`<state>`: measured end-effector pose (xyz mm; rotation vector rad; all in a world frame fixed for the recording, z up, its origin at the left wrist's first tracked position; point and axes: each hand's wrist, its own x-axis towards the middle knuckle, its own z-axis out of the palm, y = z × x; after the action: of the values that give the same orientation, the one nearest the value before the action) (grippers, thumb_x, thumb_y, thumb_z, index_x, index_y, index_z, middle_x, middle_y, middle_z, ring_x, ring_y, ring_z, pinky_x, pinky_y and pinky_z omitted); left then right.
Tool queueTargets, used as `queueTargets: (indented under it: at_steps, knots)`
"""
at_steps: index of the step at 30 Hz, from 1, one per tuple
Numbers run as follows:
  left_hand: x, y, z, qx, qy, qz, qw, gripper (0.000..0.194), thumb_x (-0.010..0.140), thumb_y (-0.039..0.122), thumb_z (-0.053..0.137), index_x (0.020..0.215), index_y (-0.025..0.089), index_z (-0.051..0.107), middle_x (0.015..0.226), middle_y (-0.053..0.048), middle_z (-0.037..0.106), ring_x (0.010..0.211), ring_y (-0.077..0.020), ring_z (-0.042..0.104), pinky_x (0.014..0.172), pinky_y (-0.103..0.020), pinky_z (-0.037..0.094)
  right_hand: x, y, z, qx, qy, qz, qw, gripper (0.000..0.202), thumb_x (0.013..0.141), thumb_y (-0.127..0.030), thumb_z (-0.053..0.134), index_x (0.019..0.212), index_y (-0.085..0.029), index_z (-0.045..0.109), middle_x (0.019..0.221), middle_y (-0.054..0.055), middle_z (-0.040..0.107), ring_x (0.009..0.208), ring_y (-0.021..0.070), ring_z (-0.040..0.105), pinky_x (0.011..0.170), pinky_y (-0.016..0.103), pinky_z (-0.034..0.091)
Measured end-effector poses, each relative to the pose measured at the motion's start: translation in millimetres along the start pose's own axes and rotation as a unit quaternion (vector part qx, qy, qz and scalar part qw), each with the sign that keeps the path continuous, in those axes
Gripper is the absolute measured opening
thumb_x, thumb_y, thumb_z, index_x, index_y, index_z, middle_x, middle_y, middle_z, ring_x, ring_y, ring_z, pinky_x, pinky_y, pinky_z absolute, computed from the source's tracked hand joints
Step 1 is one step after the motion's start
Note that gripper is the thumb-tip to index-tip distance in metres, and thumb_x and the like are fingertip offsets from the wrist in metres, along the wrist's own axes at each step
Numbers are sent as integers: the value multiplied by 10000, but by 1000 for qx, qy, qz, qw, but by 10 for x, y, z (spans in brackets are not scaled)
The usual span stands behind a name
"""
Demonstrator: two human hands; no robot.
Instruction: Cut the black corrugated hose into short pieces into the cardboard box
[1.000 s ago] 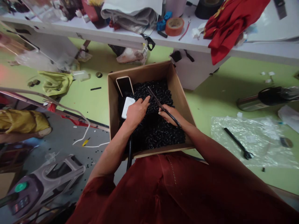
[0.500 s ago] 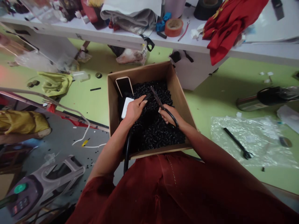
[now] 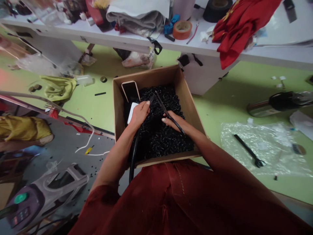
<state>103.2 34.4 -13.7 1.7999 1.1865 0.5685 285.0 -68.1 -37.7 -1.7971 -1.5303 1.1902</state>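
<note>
Left hand and right hand work close together inside a cardboard box at the centre of the frame, seen from the head camera. The left is curled around a ribbed black tube, which runs down past the box's near edge toward the lower centre, its free end poking out beyond the fingers. The right is wrapped around the handles of dark scissors, the blades slanting up to the left beside that end; whether steel touches tube cannot be told.

Trimming the tube into short lengths appears to be the step in hand. The next cut would seem to call for a steady left grip, with the blades set squarely across the ribs and clear of the fingertips.

Small, glossy black pieces fill the box in a loose, pebbly heap. Against its upper-left corner leans a dark panel with a pale, rounded frame; below it, a smooth white block sits partly behind the left hand. Crinkled clear plastic spreads over the matte green table at right, while a rumpled red cloth drapes off the white shelf at upper right.
</note>
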Motion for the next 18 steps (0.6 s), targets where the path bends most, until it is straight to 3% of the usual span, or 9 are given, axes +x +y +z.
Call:
queueTargets:
  at_steps: [3, 9, 18]
  knots:
    - [-9, 14, 11, -20, -2, -3, 1000, 437, 907, 514, 353, 670, 178, 503, 566, 11, 482, 488, -85, 398, 469, -218, 322, -25, -40, -15, -4, -6, -13, 1000, 455, 846, -551, 514, 1148, -212, 488, 907, 38, 647, 826, 197, 615, 757, 321, 474]
    - [-29, 40, 10, -22, -64, 5, 998, 439, 898, 498, 370, 604, 182, 447, 524, 29, 405, 484, -84, 367, 466, -219, 290, -27, -62, -35, -8, -15, -3, 1000, 473, 843, -565, 511, 1155, -210, 490, 912, 41, 650, 821, 204, 617, 765, 333, 470]
    - [-5, -17, 8, -46, -107, -9, 993, 420, 887, 492, 402, 611, 178, 450, 552, 30, 442, 484, -74, 363, 486, -225, 287, -47, -85, -54, -20, -30, 10, 999, 482, 844, -567, 505, 1155, -199, 494, 946, 57, 654, 819, 208, 621, 777, 338, 465]
